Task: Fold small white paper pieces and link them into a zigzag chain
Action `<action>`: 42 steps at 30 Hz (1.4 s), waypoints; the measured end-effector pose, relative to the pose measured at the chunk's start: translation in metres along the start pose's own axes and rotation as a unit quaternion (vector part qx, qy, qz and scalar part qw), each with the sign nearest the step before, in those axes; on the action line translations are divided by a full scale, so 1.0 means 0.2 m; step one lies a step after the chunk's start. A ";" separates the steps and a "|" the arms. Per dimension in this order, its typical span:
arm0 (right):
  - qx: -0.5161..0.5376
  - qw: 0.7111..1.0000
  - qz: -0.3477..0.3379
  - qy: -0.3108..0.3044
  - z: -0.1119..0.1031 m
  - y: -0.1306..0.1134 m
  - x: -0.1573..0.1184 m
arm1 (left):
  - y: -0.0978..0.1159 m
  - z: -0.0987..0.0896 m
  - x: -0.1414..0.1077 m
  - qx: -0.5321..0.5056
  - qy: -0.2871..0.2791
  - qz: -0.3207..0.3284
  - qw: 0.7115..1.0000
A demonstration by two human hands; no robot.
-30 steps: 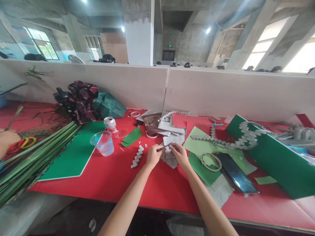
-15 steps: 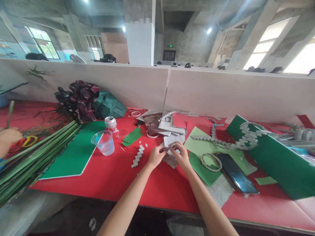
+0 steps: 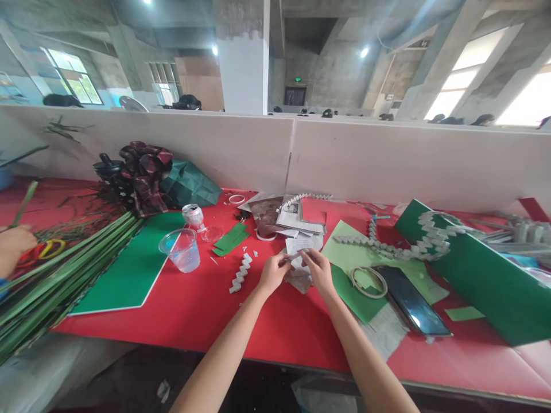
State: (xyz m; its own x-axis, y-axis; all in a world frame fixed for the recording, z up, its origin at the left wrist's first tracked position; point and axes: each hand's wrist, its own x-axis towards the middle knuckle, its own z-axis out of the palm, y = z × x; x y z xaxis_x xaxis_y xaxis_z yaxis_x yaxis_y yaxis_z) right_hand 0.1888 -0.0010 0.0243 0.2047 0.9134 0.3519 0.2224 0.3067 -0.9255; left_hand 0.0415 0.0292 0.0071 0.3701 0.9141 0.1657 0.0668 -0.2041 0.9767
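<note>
Left hand [image 3: 274, 272] and right hand [image 3: 318, 269] nearly meet above the red table [image 3: 258, 338], thumbs and fingertips closed in a pinch on a small thin strip [image 3: 295, 256] between them, probably from both ends to keep it steady; its fold can't be told. Zigzag piece [image 3: 240, 274] lies apart at 9 o'clock, paper stack [image 3: 313, 211] at 12, both seemingly within easy reach. Ring [image 3: 369, 284] rests on green sheets toward 4, phone [image 3: 415, 304] just beside it, likely parked clear of the fingers.
</note>
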 end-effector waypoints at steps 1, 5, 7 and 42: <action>0.023 0.999 0.021 -0.011 0.00 0.00 0.00 | 0.00 0.00 0.00 0.018 0.007 0.004 1.000; 0.153 0.978 0.117 -0.081 0.01 0.01 0.00 | -0.01 -0.02 0.00 0.093 0.063 0.048 0.993; 0.191 0.965 0.152 -0.098 0.01 0.02 0.00 | -0.01 -0.02 0.00 0.104 0.077 0.061 0.990; 0.193 0.947 0.134 -0.219 0.03 0.00 -0.03 | 0.05 -0.04 -0.02 0.216 0.194 0.154 0.944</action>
State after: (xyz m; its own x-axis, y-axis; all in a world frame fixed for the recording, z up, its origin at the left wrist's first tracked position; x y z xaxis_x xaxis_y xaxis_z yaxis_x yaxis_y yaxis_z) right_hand 0.1820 -0.0042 0.0216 -0.2284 0.9699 0.0840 -0.1636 0.0468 -0.9854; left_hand 0.0323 0.0263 0.0177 0.0723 0.8300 0.5530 0.4136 -0.5295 0.7406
